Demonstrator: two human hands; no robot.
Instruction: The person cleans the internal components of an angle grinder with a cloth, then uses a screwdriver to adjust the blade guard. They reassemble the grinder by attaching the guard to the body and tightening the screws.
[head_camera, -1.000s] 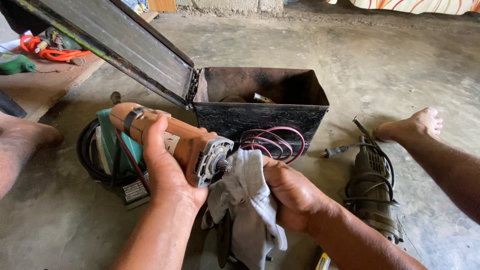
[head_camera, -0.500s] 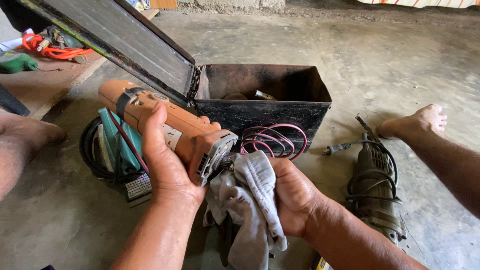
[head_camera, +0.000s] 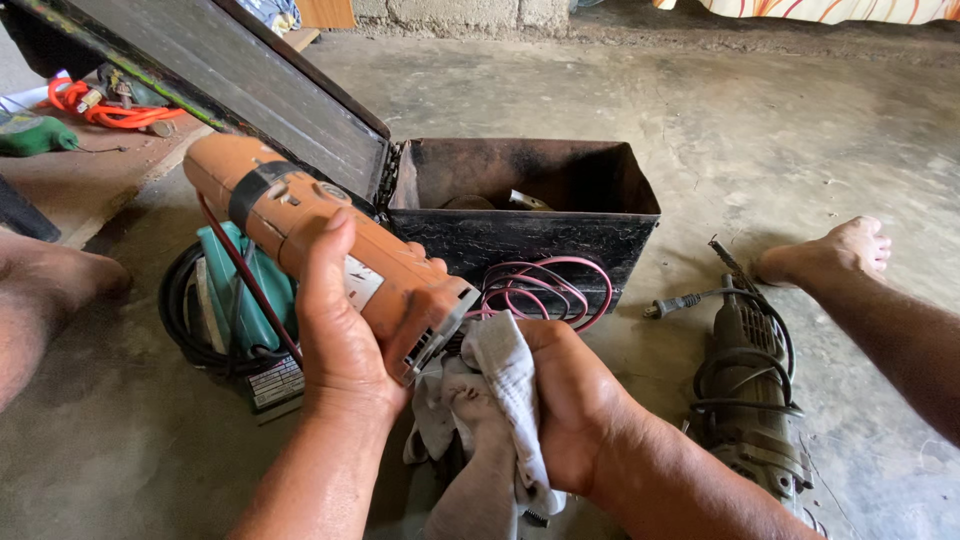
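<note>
My left hand (head_camera: 345, 335) grips the body of an orange power tool (head_camera: 290, 215), tilted with its grey front end down and to the right. My right hand (head_camera: 570, 400) clutches a dirty grey rag (head_camera: 500, 400) pressed against that front end. A thin red cord (head_camera: 245, 275) runs down from the tool's rear. Coiled red wire (head_camera: 540, 285) lies just behind the rag, against the black metal toolbox (head_camera: 520, 235).
The toolbox stands open with its lid (head_camera: 230, 85) tilted back left. A teal power tool (head_camera: 235, 300) with black cable lies on the concrete left of my hands. A grey-green tool (head_camera: 750, 400) with wound cord and plug lies right. My bare feet (head_camera: 830, 255) flank the area. Orange cable (head_camera: 105, 110) lies far left.
My left hand has raised and tilted the orange tool so its rear points further up and left. The rag in my right hand has bunched tighter against the tool's front end.
</note>
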